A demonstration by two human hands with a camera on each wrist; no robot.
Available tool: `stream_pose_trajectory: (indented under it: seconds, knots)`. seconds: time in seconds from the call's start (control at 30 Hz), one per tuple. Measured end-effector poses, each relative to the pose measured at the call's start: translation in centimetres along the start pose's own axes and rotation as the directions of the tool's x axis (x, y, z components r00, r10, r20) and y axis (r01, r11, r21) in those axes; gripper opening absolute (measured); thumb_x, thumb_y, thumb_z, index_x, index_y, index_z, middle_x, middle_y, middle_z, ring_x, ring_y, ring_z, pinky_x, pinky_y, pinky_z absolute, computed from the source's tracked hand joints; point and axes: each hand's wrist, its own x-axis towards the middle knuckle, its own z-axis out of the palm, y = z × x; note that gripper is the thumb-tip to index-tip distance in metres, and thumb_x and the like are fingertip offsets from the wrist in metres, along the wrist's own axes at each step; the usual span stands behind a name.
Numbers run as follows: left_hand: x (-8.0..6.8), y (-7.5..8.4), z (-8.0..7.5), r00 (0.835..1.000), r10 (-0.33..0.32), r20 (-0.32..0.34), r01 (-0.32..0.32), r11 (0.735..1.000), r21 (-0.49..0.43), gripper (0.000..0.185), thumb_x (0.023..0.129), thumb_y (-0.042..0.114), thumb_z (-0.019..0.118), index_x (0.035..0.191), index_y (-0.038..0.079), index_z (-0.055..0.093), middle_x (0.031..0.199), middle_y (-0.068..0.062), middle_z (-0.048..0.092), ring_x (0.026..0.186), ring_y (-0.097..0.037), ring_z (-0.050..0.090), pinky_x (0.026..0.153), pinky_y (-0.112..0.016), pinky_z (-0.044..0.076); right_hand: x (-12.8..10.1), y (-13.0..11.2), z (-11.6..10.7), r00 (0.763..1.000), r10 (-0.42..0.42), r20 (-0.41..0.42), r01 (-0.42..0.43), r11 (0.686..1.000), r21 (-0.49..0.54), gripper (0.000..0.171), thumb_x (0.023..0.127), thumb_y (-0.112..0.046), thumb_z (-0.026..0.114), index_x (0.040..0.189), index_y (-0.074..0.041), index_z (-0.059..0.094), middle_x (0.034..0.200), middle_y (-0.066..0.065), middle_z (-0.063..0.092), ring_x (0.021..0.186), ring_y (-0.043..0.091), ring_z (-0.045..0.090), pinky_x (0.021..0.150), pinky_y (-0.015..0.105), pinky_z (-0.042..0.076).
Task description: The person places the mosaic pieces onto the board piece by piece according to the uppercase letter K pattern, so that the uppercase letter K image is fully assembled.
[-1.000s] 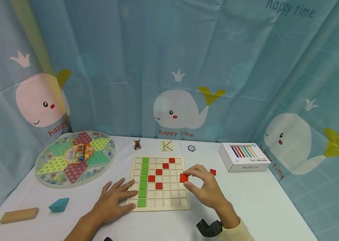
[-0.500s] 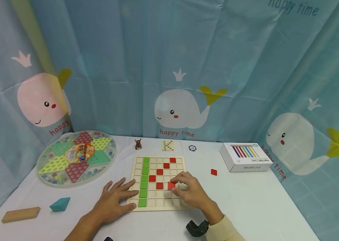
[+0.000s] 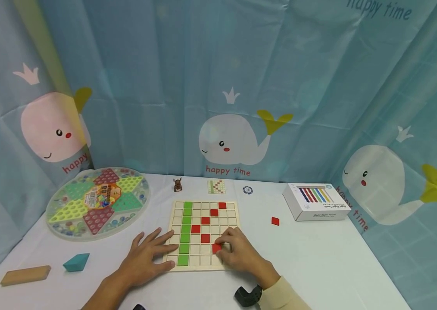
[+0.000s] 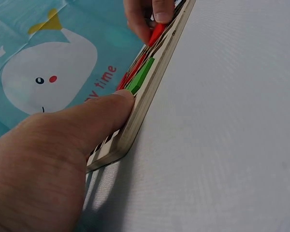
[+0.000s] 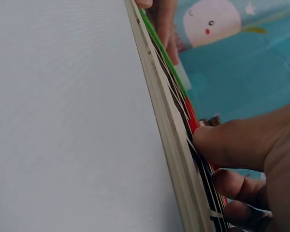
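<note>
Fingers (image 3: 223, 246) of my right hand (image 3: 240, 255) pinch a red tile (image 3: 216, 248) into the board (image 3: 202, 267), left hand (image 3: 145, 258) flat steadying its edge; green column filled, one red tile (image 3: 275, 221) waiting on the bench.

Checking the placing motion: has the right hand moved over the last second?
Yes. The right hand with its red tile has moved left and toward the person, from the wooden grid board's right edge to a cell in its lower middle.
</note>
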Motion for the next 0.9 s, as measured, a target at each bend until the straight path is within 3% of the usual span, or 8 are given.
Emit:
stream_pose_trajectory:
  seconds: [0.3,0.4,0.5,0.6,0.7,0.8,0.9]
  knots:
    - [-0.1,-0.1,-0.2,1.0,-0.001,-0.005,0.001,1.0,-0.008,0.046,0.079,0.054,0.071,0.117,0.029,0.072,0.143,0.005,0.049,0.138,-0.035,0.03,0.104,-0.064,0.007,0.3,0.0,0.2,1.0,0.015,-0.005,-0.015,1.0,0.008,0.028,0.082,-0.014,0.073,0.109,-0.013,0.073,0.098,-0.01,0.052,0.093,0.011,0.041,0.078,0.028,0.041]
    - [-0.1,-0.1,-0.2,1.0,-0.001,-0.003,0.001,1.0,-0.009,0.047,0.08,0.056,0.07,0.118,0.029,0.072,0.143,0.005,0.048,0.138,-0.035,0.03,0.105,-0.064,0.006,0.2,-0.3,-1.0,0.998,0.041,-0.044,-0.04,0.999,0.019,0.033,0.083,-0.016,0.073,0.115,-0.01,0.071,0.1,-0.005,0.055,0.094,0.013,0.042,0.077,0.03,0.042]
    - [-0.1,-0.1,-0.2,1.0,-0.002,-0.004,0.002,1.0,-0.003,0.047,0.08,0.057,0.069,0.118,0.029,0.072,0.143,0.006,0.048,0.138,-0.034,0.03,0.105,-0.064,0.006,0.1,-0.5,-2.9,0.992,0.055,-0.115,-0.048,0.997,0.066,0.036,0.083,-0.015,0.074,0.118,-0.009,0.068,0.103,0.0,0.057,0.098,0.015,0.045,0.08,0.039,0.046]
    - [0.0,0.0,-0.3,1.0,-0.001,-0.006,0.001,1.0,0.002,0.047,0.08,0.057,0.069,0.118,0.029,0.072,0.143,0.005,0.048,0.138,-0.034,0.03,0.105,-0.064,0.006,0.0,-0.5,-5.1,0.977,0.054,-0.208,-0.034,0.995,0.098,0.038,0.082,-0.013,0.077,0.119,-0.011,0.068,0.105,-0.005,0.058,0.101,0.016,0.047,0.082,0.049,0.046]
    - [0.0,0.1,-0.3,1.0,-0.001,-0.003,0.001,1.0,-0.004,0.047,0.08,0.056,0.069,0.118,0.028,0.072,0.143,0.005,0.048,0.138,-0.034,0.029,0.105,-0.064,0.006,-0.3,0.0,-6.9,0.949,0.052,-0.312,-0.031,0.997,0.072,0.042,0.079,-0.011,0.079,0.12,-0.013,0.068,0.104,-0.01,0.057,0.102,0.017,0.05,0.081,0.048,0.045]
    - [0.0,0.1,-0.3,1.0,-0.004,0.0,0.004,1.0,-0.01,0.046,0.08,0.055,0.07,0.118,0.028,0.072,0.143,0.005,0.048,0.138,-0.034,0.03,0.105,-0.064,0.006,-0.6,1.3,-8.3,0.916,0.074,-0.395,-0.066,0.997,0.035,0.043,0.079,-0.01,0.08,0.12,-0.013,0.068,0.102,-0.003,0.059,0.098,0.023,0.052,0.076,0.045,0.045]
    - [-0.1,0.1,-0.2,1.0,-0.005,0.001,0.005,1.0,-0.009,0.046,0.08,0.054,0.07,0.118,0.028,0.072,0.143,0.006,0.048,0.138,-0.034,0.03,0.105,-0.064,0.006,-1.1,3.2,-9.4,0.895,0.135,-0.425,-0.134,0.99,0.033,0.044,0.079,-0.008,0.079,0.121,-0.011,0.067,0.103,0.007,0.06,0.094,0.027,0.052,0.074,0.048,0.047]
